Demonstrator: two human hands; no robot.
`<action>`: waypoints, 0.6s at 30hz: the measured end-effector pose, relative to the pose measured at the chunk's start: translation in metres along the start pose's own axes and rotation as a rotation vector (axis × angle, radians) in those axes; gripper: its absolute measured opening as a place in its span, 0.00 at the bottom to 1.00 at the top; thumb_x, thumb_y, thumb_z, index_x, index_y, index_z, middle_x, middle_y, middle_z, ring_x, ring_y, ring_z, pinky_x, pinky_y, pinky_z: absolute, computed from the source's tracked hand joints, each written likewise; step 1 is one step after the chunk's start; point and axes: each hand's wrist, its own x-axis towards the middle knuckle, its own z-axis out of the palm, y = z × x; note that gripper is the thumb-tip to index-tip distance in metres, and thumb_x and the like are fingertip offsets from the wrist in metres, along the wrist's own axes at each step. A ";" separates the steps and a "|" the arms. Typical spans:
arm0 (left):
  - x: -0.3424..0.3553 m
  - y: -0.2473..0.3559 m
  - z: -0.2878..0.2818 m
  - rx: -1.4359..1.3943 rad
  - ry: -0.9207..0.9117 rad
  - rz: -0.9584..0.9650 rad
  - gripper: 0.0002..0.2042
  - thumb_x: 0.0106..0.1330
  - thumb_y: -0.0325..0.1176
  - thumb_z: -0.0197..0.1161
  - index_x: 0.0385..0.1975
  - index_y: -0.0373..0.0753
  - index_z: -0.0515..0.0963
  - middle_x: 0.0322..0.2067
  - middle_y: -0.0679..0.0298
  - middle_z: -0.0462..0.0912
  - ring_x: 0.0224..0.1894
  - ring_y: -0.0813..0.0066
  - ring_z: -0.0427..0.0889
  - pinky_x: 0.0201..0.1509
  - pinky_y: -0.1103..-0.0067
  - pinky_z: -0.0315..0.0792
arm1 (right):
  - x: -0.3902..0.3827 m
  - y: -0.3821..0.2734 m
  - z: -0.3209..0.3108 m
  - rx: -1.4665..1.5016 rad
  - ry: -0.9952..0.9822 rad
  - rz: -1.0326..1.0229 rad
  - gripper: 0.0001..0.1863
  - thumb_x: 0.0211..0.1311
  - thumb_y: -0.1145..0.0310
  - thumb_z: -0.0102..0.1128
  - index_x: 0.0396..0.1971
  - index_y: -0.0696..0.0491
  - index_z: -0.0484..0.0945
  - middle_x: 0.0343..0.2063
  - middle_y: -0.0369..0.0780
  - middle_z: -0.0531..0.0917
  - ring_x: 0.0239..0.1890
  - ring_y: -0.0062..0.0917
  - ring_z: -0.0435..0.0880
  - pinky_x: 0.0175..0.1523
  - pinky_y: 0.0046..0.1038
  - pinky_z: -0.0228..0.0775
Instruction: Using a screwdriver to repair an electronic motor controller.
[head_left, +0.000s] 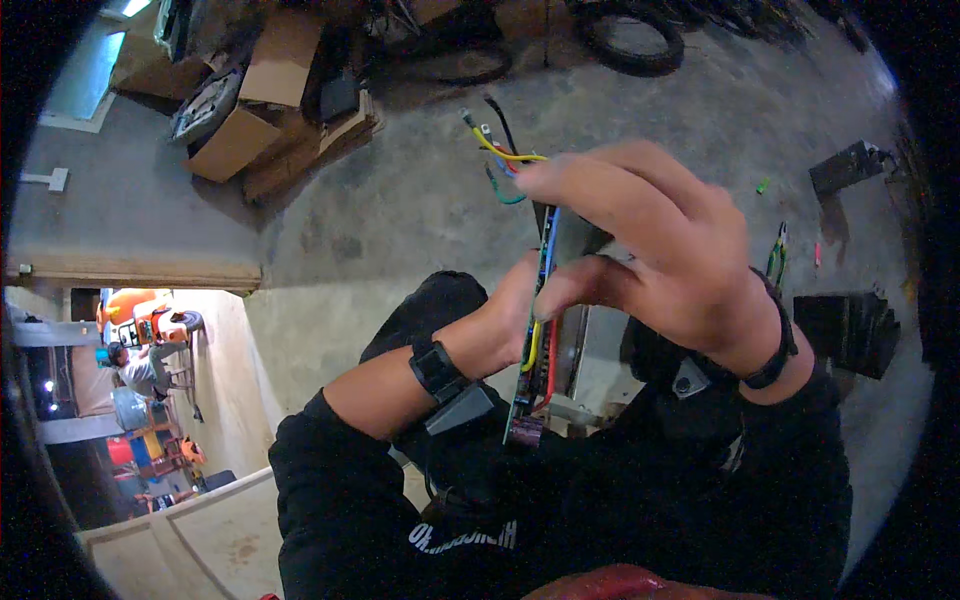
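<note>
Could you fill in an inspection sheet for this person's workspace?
Surface: grey, patchily stained floor.
Job's things: circuit board, held edge-on to the camera.
Clutter: cardboard boxes, tyre, ribbed black block, green-and-black tool.
Left hand: against the board, fingers mostly hidden.
Right hand: thumb and fingers closed on the board's upper part.
Cables: coloured wires beyond the right fingertips, ends free; red wire along the board.
Surroundings: beyond a wooden frame at left, a person near an orange machine.

Black clothing point(640, 510) bears white lettering point(465, 538), with a black left wristband point(437, 368), perhaps a watch, and a dark right band point(783, 343).
</note>
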 end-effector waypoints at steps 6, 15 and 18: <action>-0.012 0.011 0.011 -0.209 -0.133 -0.102 0.22 0.69 0.47 0.45 0.53 0.36 0.67 0.47 0.58 0.76 0.47 0.67 0.78 0.52 0.69 0.73 | 0.006 0.012 0.002 0.278 0.007 0.051 0.25 0.43 0.72 0.70 0.46 0.57 0.76 0.41 0.41 0.81 0.41 0.30 0.83 0.40 0.22 0.75; -0.022 0.027 0.019 0.082 0.035 -0.066 0.19 0.68 0.48 0.44 0.47 0.40 0.67 0.41 0.62 0.74 0.42 0.70 0.75 0.46 0.72 0.70 | 0.007 0.008 0.000 0.021 0.047 0.038 0.25 0.39 0.71 0.73 0.42 0.55 0.77 0.36 0.37 0.81 0.33 0.23 0.82 0.36 0.20 0.74; -0.025 0.024 0.007 0.122 0.211 -0.037 0.16 0.67 0.49 0.46 0.39 0.42 0.69 0.33 0.64 0.74 0.35 0.72 0.75 0.38 0.74 0.70 | 0.005 0.017 0.004 0.134 0.167 0.128 0.25 0.44 0.73 0.71 0.46 0.55 0.74 0.38 0.37 0.80 0.35 0.23 0.81 0.38 0.21 0.74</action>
